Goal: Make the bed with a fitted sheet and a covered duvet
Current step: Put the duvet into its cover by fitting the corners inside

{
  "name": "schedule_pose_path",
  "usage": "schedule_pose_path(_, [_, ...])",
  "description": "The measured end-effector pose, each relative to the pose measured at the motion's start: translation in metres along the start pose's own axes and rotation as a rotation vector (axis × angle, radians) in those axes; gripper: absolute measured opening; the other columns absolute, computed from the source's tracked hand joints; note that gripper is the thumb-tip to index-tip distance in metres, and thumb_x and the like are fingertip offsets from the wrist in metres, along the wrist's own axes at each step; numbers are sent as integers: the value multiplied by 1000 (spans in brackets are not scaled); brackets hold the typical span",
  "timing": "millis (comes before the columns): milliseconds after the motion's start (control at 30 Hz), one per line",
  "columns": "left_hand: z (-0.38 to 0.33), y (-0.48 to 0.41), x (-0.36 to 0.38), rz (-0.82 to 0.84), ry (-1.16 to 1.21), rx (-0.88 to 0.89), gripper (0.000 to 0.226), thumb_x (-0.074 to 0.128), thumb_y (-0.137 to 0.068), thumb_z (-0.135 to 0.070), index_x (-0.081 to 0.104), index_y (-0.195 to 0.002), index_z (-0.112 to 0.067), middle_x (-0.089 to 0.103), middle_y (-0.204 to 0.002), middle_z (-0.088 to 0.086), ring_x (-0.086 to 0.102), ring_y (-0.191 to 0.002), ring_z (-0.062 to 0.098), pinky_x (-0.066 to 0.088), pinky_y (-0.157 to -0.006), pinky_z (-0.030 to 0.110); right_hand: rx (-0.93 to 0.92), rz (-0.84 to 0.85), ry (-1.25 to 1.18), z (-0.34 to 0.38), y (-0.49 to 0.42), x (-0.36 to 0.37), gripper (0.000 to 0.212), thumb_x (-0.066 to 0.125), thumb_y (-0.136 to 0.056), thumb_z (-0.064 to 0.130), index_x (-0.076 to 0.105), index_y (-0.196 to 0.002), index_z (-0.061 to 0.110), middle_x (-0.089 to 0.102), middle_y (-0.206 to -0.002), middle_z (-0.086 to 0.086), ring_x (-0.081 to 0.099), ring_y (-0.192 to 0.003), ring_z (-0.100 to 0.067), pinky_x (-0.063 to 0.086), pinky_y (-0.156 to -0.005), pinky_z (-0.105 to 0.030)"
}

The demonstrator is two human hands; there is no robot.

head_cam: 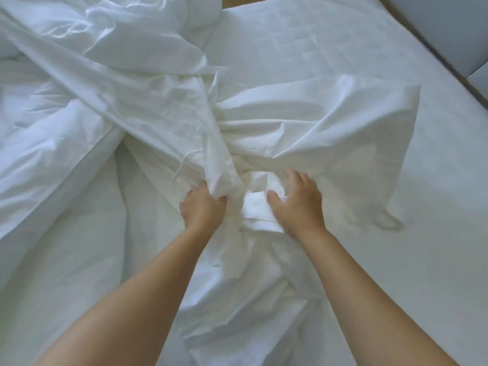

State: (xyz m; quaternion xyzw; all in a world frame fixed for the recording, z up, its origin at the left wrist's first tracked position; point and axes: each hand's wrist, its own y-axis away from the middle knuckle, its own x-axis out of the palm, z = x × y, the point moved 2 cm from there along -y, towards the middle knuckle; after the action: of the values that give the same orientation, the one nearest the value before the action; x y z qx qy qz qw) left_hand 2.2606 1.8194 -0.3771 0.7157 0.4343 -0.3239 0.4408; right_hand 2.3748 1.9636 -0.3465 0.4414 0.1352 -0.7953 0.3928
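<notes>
The person leans over the bed with both bare arms stretched forward. The left hand point(203, 207) has its fingers curled tight around a thick bunch of the white duvet cover point(148, 107), and the cloth runs from this fist up and to the left in long taut folds. The right hand point(298, 204) lies just beside it, palm down, with fingers spread and only lightly bent. It rests on the cloth without closing around anything, and the thumb touches a small folded white piece point(257, 210) that sits between the two hands.

Another part of the cover spreads to the right of the hands as a wide loose flap (its far corner stands a little up from the bed). More of the cover lies crumpled under the forearms, toward the person.

The duvet point(47, 133) is on the left side of the bed, puffy and rumpled, partly under the stretched cover. The mattress top point(330, 35) is flat and white on the right side and at the back. It shows a faint quilted pattern, so it may be a fitted sheet or the bare mattress, I cannot say which
</notes>
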Motion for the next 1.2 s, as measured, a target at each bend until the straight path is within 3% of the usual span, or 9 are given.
schedule_pose_path(67, [-2, 12, -4, -93, 118, 277, 21, 44, -91, -11, 62, -101, -5, 63, -98, 12, 56, -98, 29, 44, -85, 37, 106, 290, -47, 8, 16, 21, 67, 61, -78, 56, 43, -128, 16, 54, -122, -4, 50, -114, -26, 40, -86, -35])
schedule_pose_path(200, [8, 28, -39, -122, 605, 189, 29, 39, -93, -17, 44, -64, -23, 51, -54, -11, 46, -51, 5, 34, -45, 15, 67, 663, 71, 45, 64, 59, 85, 57, -77, 65, 29, -140, 16, 56, -126, -4, 54, -114, -25, 43, -82, -34])
schedule_pose_path(367, [49, 30, -104, 152, 413, 76, 48, 65, -66, -57, 65, -83, -12, 68, -77, 0, 63, -73, 17, 50, -68, 35, 61, 161, -355, 97, 83, 66, 20, 63, -82, 29, 54, -96, 19, 59, -89, 3, 56, -90, -22, 39, -73, -28])
schedule_pose_path(500, [91, 36, -146, 410, -21, 26, 10, 68, -78, -20, 62, -71, -16, 62, -67, -1, 59, -64, 16, 44, -52, 23, -32, 236, -88, 133, 72, 74, 80, 65, -76, 49, 30, -140, 16, 33, -140, -6, 28, -130, -24, 24, -104, -37])
schedule_pose_path(667, [126, 36, -196, 397, 709, 65, 15, 62, -80, -4, 69, -81, -18, 73, -76, -7, 69, -73, 6, 54, -63, 17, -162, 375, 113, 177, 87, 84, 18, 44, -94, 30, 50, -105, 17, 56, -105, -5, 54, -106, -31, 36, -83, -38])
schedule_pose_path(767, [137, 42, -206, 383, 958, -3, 19, 50, -88, -1, 66, -84, -10, 73, -75, -1, 69, -73, 12, 54, -60, 18, -236, 392, -108, 213, 129, 93, 29, 42, -95, 25, 48, -120, 12, 58, -114, -12, 56, -104, -34, 44, -81, -38])
schedule_pose_path(933, [150, 56, -216, 506, 481, 104, 17, 50, -95, -20, 63, -88, -29, 67, -90, -16, 61, -81, -5, 46, -65, 11, -120, 656, -428, 243, 182, 106, 37, 44, -93, 44, 56, -106, 12, 60, -104, -4, 57, -97, -19, 45, -85, -32])
schedule_pose_path(1033, [158, 56, -231, 519, 452, 85, 16, 48, -96, -16, 58, -106, -24, 63, -108, -6, 59, -100, 10, 44, -87, 24, 237, 423, -684, 239, 157, 94, 35, 48, -92, 47, 53, -82, 14, 54, -80, 3, 52, -81, -18, 39, -70, -27])
schedule_pose_path(1200, [154, 64, -230, 581, -65, 240, 32, 42, -88, -4, 59, -115, -9, 61, -116, 8, 56, -108, 24, 45, -95, 37, 482, 468, -967, 262, 123, 102, 38, 59, -86, 47, 59, -94, 9, 61, -90, -5, 60, -78, -20, 52, -65, -30])
